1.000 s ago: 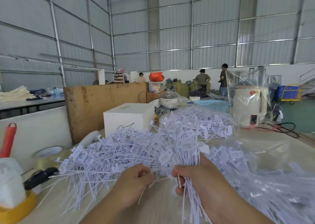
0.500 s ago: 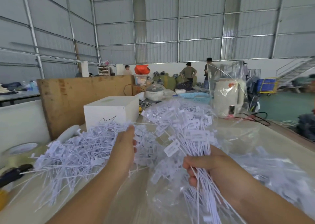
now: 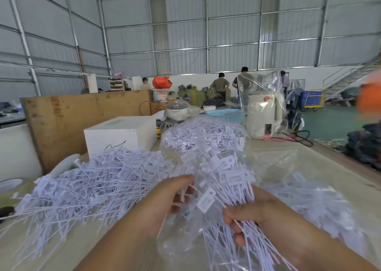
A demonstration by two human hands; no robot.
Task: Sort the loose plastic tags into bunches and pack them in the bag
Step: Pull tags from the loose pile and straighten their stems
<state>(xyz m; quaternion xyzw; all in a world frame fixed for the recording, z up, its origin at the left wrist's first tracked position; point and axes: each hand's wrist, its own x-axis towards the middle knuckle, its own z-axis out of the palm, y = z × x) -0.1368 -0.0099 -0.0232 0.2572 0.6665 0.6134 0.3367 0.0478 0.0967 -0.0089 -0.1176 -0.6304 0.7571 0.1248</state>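
A wide heap of loose white plastic tags (image 3: pixel 86 190) covers the left half of the table. My right hand (image 3: pixel 253 215) grips a thick bunch of tags (image 3: pixel 231 180) by their stems, the flat heads fanning upward. My left hand (image 3: pixel 171 196) is just left of that bunch, its fingers pinching a few tags at the bunch's side. A clear plastic bag (image 3: pixel 185 235) lies crumpled under and between both hands. A second clear bag with tags inside (image 3: pixel 206 136) bulges behind the bunch.
A white box (image 3: pixel 121 134) and a plywood board (image 3: pixel 82 118) stand behind the heap. A bagged white appliance (image 3: pixel 261 116), a blue basket (image 3: pixel 224 113) and cables sit at the back right. More clear-wrapped tags (image 3: pixel 309 204) lie right. People work far behind.
My left hand has dropped from the top of the heap and come right to the bunch, taking a few tags. The right hand keeps its bunch. The camera has turned slightly right.
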